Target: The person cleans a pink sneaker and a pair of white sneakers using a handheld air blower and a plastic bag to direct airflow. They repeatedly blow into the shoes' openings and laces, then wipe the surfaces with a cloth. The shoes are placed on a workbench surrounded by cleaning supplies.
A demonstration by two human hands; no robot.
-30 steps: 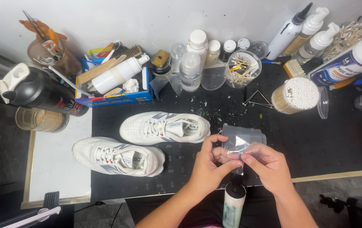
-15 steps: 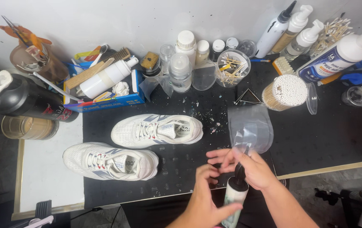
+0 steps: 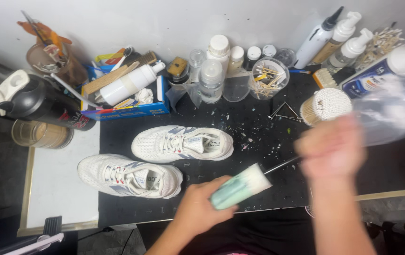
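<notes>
The left hand (image 3: 198,208) is closed around a pale green bottle (image 3: 238,190), held tilted with its white end up and to the right, over the near edge of the counter (image 3: 240,118). A thin rod (image 3: 282,164) runs from the bottle's top toward the right hand (image 3: 332,147). That hand is badly blurred; it appears closed on the rod's far end, with a clear plastic wrap (image 3: 391,118) hanging just past it, but whether the fingers pinch rod, wrap or both I cannot tell.

Two white shoes (image 3: 183,141) (image 3: 129,175) lie side by side on the black mat, left of the bottle and apart from both hands. Cotton swabs in a tub (image 3: 327,105) stand just behind the right hand. Bottles and jars (image 3: 219,49) line the wall. A blue box (image 3: 127,111) of brushes sits at back left.

Judgement: the rod is being drawn clear of the bottle. To do this well, the bottle should be kept steadier and nearer upright, mouth away from the shoes, so no liquid runs out. The rod should come out slowly and straight, let drip over the mat, and the wrap be kept off its wet end.
</notes>
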